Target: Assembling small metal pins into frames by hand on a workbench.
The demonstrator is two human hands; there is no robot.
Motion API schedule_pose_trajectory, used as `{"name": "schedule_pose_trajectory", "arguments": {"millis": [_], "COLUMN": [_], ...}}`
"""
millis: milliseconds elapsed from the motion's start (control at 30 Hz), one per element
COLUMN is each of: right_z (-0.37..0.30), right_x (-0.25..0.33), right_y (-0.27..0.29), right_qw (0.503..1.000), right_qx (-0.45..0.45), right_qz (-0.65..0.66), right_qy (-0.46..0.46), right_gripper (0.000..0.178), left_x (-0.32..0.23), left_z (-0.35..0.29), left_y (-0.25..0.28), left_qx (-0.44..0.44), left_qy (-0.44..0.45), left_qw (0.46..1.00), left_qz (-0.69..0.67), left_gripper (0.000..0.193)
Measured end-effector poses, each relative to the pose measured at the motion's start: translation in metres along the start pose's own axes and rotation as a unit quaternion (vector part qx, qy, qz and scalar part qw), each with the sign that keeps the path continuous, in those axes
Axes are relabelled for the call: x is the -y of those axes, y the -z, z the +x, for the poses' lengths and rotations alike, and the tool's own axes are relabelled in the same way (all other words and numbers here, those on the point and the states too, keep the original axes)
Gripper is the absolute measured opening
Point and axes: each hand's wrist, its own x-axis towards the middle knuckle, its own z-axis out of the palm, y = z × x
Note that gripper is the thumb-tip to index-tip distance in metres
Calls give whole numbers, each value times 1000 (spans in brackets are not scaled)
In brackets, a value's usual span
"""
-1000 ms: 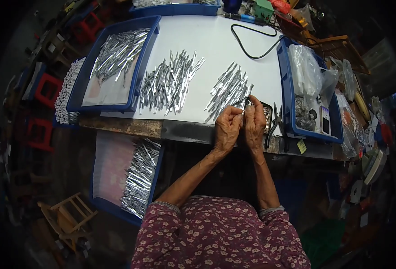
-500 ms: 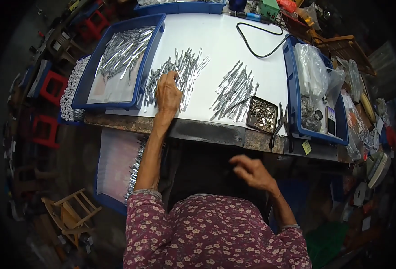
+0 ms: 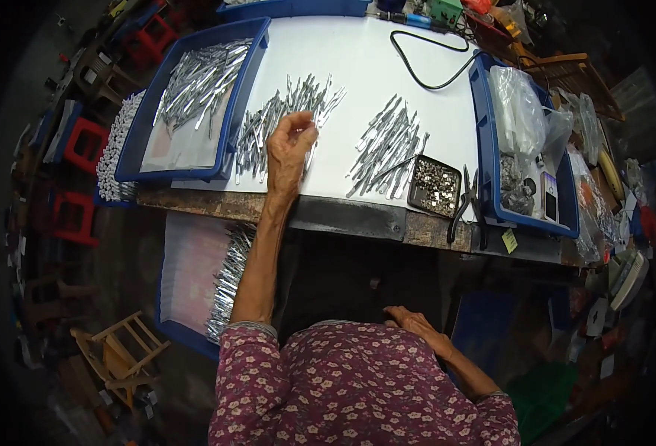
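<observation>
My left hand point(image 3: 289, 152) is raised over the near edge of a loose pile of thin silvery metal strips point(image 3: 298, 100) on the white worktop. Its fingers curl toward the thumb in a pinch; anything between them is too small to make out. My right hand point(image 3: 411, 322) is down by my lap, below the table edge, with its fingers mostly hidden. A second, smaller pile of metal strips point(image 3: 387, 149) lies to the right. Beside it sits a dark square tray point(image 3: 456, 173) of small metal pieces, with one strip touching its rim.
A blue bin point(image 3: 227, 167) of strips stands left; another blue bin point(image 3: 488, 156) with plastic bags stands right. Pliers point(image 3: 470, 204) lie by the front edge. A black cable point(image 3: 402, 63) loops at the back. Below the table, a blue tray point(image 3: 175, 323) holds more strips.
My left hand has lifted off the pile and shifted right, fingers curling. My right hand has dropped toward my lap. The view has moved slightly.
</observation>
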Motion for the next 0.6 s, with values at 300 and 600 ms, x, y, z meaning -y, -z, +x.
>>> {"name": "schedule_pose_trajectory", "arguments": {"millis": [300, 600], "right_z": [-6, 2], "right_x": [14, 24], "right_y": [7, 18], "right_qw": [996, 986], "right_qx": [55, 105], "right_qz": [-41, 27], "right_qy": [-50, -129], "right_gripper": [38, 41], "left_x": [13, 2], "left_z": [-16, -26], "left_y": [-20, -32], "left_qx": [213, 222], "left_qy": [175, 169], "left_qw": [830, 791], "left_qz": [-484, -544], "left_gripper": [52, 63]}}
